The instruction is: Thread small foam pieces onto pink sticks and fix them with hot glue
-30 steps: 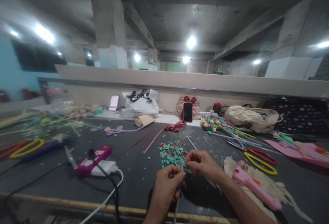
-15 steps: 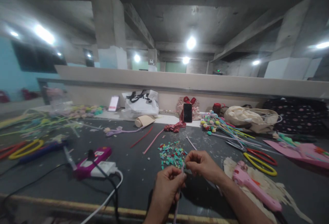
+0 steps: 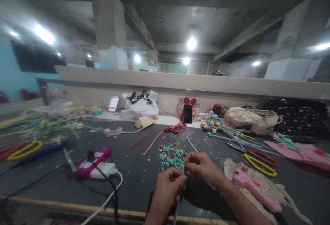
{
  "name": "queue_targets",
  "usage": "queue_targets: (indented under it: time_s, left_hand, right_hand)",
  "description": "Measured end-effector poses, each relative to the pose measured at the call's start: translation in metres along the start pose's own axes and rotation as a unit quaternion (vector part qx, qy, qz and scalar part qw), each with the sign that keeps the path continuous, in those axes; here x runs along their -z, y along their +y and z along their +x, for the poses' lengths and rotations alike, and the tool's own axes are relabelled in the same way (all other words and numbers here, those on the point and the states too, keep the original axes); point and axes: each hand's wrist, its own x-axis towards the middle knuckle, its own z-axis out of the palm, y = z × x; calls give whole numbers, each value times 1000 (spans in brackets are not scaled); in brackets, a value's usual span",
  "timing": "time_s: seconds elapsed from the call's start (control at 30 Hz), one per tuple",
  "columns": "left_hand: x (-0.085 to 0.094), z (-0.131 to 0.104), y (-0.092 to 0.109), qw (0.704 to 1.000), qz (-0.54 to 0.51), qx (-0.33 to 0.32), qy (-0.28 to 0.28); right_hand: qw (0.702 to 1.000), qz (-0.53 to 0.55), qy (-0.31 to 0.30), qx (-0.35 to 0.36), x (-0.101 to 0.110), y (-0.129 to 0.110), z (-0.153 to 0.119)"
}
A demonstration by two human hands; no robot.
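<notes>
My left hand (image 3: 168,187) is closed round a thin pale lilac stem (image 3: 176,213), which runs down past the table's front edge. Close against its top end, my right hand (image 3: 199,164) is pinched; whatever is between its fingertips is too small to make out. Just beyond both hands lies a scattered pile of small teal, red and yellow pieces (image 3: 171,154). A short pale stick (image 3: 191,144) rests behind my right hand. To the right, a pink glue gun (image 3: 256,189) lies on a crumpled cream cloth (image 3: 286,197).
Yellow-handled scissors (image 3: 260,165) lie at right, near bundled coloured stems (image 3: 219,123). A magenta power strip (image 3: 94,161) with cables is at left. Behind stand a phone (image 3: 188,113) and a white bag (image 3: 141,104). The table's front edge (image 3: 64,205) is near.
Both hands stay nearly where they were; my right hand has shifted very slightly left, towards the stem's top.
</notes>
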Motion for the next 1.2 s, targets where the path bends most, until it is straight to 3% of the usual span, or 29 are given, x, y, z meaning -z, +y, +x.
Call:
queue_targets:
  time_s: [0.47,0.77,1.0,1.2]
  left_hand:
    - [2,-1,-1,1000,-21,-10,-19]
    - [7,-11,8,997,-68,0,-28]
    - [6,-7,5,994,-63,26,-91]
    - [6,-9,7,993,-64,28,-98]
  right_hand:
    - [999,43,15,9,4,6,2]
    - [990,114,-84,-22,8,0,-3]
    - [983,128,-130,-34,7,7,-2]
    - [985,114,-127,-31,8,6,-3]
